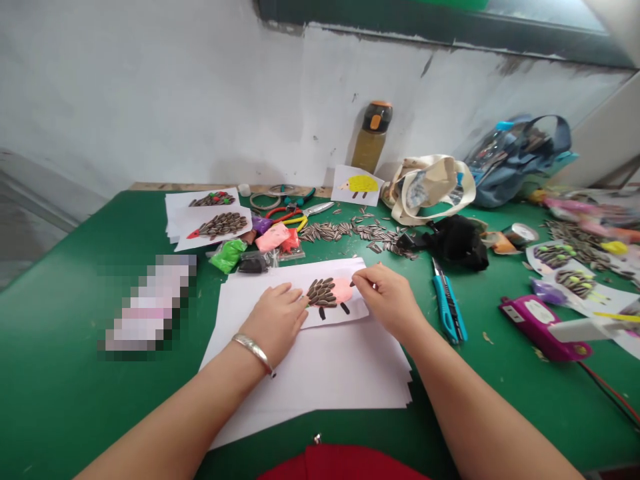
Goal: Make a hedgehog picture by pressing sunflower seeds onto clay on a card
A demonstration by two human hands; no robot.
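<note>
A small white card (pixel 350 316) lies on a stack of white paper (pixel 320 373). It carries a pink clay shape (pixel 343 291) with two short black strips under it. Striped sunflower seeds (pixel 321 293) cover the shape's left part in overlapping rows. My left hand (pixel 278 319), a silver bangle at its wrist, rests flat with fingers spread at the card's left side, fingertips near the seeds. At the right edge of the pink clay, my right hand (pixel 387 297) pinches a small dark piece that looks like a sunflower seed; the fingers partly hide it.
Loose seeds (pixel 325 231), clay packets (pixel 227 255), pliers (pixel 295 217) and finished seed cards (pixel 220 225) lie behind the paper. A blue utility knife (pixel 449 303) and magenta glue-gun-like tool (pixel 543 327) are right. A bottle (pixel 371 140) and bags (pixel 430 190) stand by the wall.
</note>
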